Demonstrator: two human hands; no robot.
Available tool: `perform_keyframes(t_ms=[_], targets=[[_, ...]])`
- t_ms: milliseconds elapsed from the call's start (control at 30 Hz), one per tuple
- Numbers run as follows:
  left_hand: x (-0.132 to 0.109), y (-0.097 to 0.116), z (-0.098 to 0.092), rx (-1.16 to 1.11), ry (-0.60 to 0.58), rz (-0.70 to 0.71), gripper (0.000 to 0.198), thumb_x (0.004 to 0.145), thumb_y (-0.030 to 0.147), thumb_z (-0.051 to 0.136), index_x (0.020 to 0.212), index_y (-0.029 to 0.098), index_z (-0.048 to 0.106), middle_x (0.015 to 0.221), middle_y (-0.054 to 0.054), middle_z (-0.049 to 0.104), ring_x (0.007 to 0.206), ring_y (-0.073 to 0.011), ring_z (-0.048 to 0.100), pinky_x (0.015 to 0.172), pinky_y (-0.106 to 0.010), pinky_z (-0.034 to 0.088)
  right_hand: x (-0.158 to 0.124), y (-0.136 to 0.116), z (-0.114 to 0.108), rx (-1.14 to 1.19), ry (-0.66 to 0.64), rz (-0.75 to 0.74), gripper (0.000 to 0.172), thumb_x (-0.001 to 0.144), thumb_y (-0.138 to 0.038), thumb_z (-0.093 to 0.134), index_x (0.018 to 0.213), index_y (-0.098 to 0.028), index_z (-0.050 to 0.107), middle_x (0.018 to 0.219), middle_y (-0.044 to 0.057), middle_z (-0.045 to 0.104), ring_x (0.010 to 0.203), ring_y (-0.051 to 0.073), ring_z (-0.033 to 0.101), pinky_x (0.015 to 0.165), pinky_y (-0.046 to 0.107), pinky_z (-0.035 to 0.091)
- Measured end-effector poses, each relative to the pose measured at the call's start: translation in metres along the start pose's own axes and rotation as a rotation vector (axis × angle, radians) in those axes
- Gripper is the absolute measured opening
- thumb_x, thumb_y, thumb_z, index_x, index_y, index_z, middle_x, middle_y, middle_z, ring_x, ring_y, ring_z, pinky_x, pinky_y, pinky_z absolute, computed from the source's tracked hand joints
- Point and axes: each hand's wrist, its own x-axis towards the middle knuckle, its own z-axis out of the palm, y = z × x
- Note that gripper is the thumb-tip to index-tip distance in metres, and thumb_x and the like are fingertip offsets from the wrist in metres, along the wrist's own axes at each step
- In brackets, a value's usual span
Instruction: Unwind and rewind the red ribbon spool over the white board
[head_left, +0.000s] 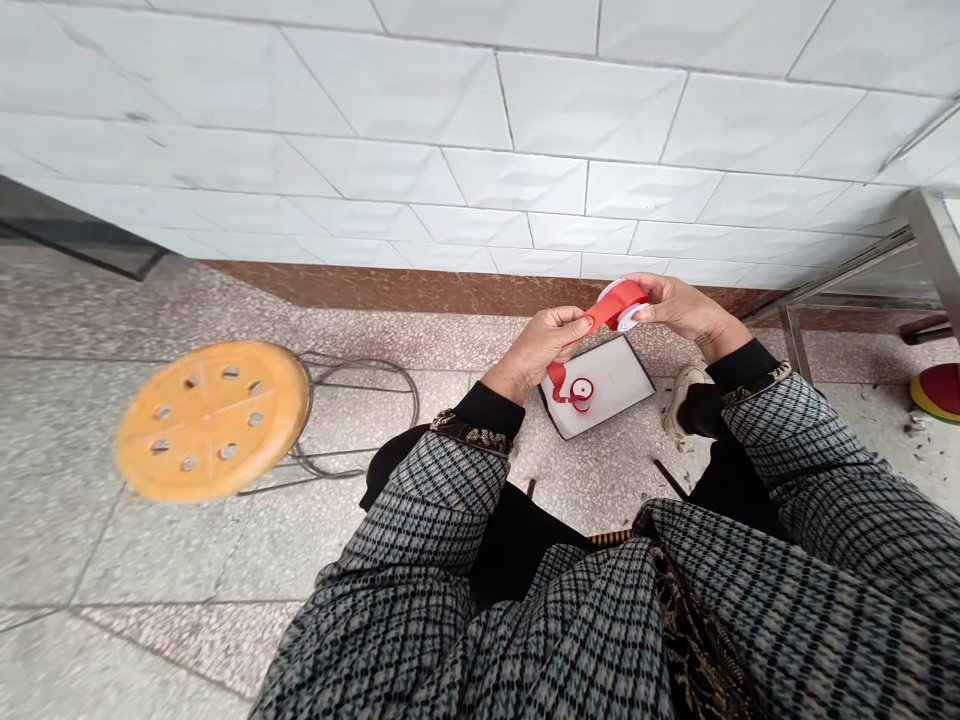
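My right hand [686,312] is closed around a spool of red ribbon [621,300] with white sides. A flat length of ribbon runs left from the spool, and my left hand [541,348] pinches it between thumb and fingers. Both hands are held up in front of me at about the same height. Below them on the floor lies a flat white box or tray [619,385] with dark edges. Over it shows a curling red ribbon strip [556,380], and near that a small round thing [582,390], white with a red rim.
A yellow round stool [214,420] with holes in its seat and wire legs stands at left. The tiled wall [480,200] rises close ahead. A metal frame [934,250] is at right, near a red and yellow object [937,392]. Small scraps litter the floor.
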Motion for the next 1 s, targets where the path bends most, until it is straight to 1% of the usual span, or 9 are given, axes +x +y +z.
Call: perform_keyframes(t_ms=[133,300,433,567,633,733,833,900,1000], targets=[[0.002,-0.006,0.006,-0.052,0.003,0.008,0.046,0.079,0.046,0.092,0.074,0.019,0.054,0.054,0.012,0.035,0.044,-0.0017,0.023,0.045,-0.019,0.014,0.004,0.007,0.007,0.091,0.002,-0.02,0.067,0.062,-0.049,0.106,0.117,-0.021,0.079,0.108,0.004,0.082,0.092,0.017,0.072,0.088,0.03,0.057],[0.005,-0.013,0.009,-0.114,0.016,-0.012,0.048,0.08,0.048,0.093,0.076,0.018,0.055,0.053,0.013,0.034,0.043,-0.0013,0.023,0.045,-0.019,0.015,0.005,0.01,0.014,0.113,0.083,-0.001,0.076,0.056,-0.053,0.107,0.119,-0.024,0.077,0.106,0.003,0.081,0.092,0.018,0.072,0.086,0.03,0.058],[0.007,-0.014,0.009,-0.119,0.038,0.01,0.049,0.081,0.049,0.092,0.076,0.018,0.055,0.052,0.013,0.033,0.043,-0.0012,0.022,0.045,-0.019,0.015,0.006,0.015,0.015,0.181,0.1,0.016,0.083,0.052,-0.056,0.108,0.12,-0.023,0.074,0.1,0.003,0.08,0.09,0.018,0.073,0.085,0.03,0.06],[0.007,-0.012,0.012,-0.142,0.096,0.057,0.04,0.084,0.042,0.091,0.093,0.02,0.058,0.055,0.013,0.038,0.043,-0.002,0.022,0.045,-0.021,0.013,0.008,0.025,0.022,0.299,0.149,0.031,0.075,0.049,-0.053,0.11,0.108,-0.023,0.072,0.093,0.001,0.078,0.084,0.016,0.071,0.086,0.03,0.062],[0.008,-0.011,0.013,-0.152,0.123,0.076,0.04,0.086,0.04,0.09,0.104,0.023,0.059,0.055,0.014,0.038,0.042,-0.0029,0.021,0.045,-0.022,0.013,0.009,0.032,0.029,0.347,0.164,0.018,0.07,0.053,-0.052,0.109,0.105,-0.024,0.071,0.096,0.0,0.078,0.088,0.016,0.072,0.089,0.03,0.063],[0.009,-0.011,0.012,-0.165,0.078,0.055,0.041,0.087,0.045,0.089,0.11,0.024,0.062,0.052,0.014,0.033,0.042,-0.0037,0.02,0.045,-0.023,0.013,0.01,0.042,0.04,0.394,0.181,0.01,0.068,0.057,-0.057,0.107,0.107,-0.026,0.07,0.104,0.001,0.078,0.1,0.019,0.073,0.098,0.035,0.064],[0.009,-0.009,0.007,-0.192,0.017,0.025,0.041,0.085,0.045,0.091,0.101,0.023,0.061,0.051,0.014,0.033,0.041,-0.0033,0.019,0.045,-0.023,0.013,0.01,0.045,0.043,0.377,0.179,0.033,0.073,0.057,-0.064,0.104,0.109,-0.026,0.07,0.108,0.004,0.079,0.107,0.022,0.072,0.102,0.039,0.063],[0.007,-0.007,0.004,-0.198,-0.002,0.001,0.041,0.082,0.041,0.093,0.098,0.022,0.06,0.052,0.014,0.037,0.041,-0.0029,0.02,0.045,-0.022,0.013,0.009,0.042,0.037,0.315,0.134,0.064,0.073,0.058,-0.065,0.103,0.109,-0.025,0.072,0.107,0.005,0.079,0.104,0.022,0.072,0.1,0.038,0.063],[0.006,-0.003,-0.003,-0.171,-0.042,-0.067,0.04,0.079,0.036,0.095,0.097,0.02,0.063,0.055,0.013,0.043,0.041,-0.0022,0.021,0.044,-0.022,0.011,0.007,0.027,0.021,0.114,0.023,0.077,0.066,0.063,-0.057,0.102,0.114,-0.023,0.076,0.109,0.005,0.08,0.099,0.02,0.072,0.097,0.036,0.062]])
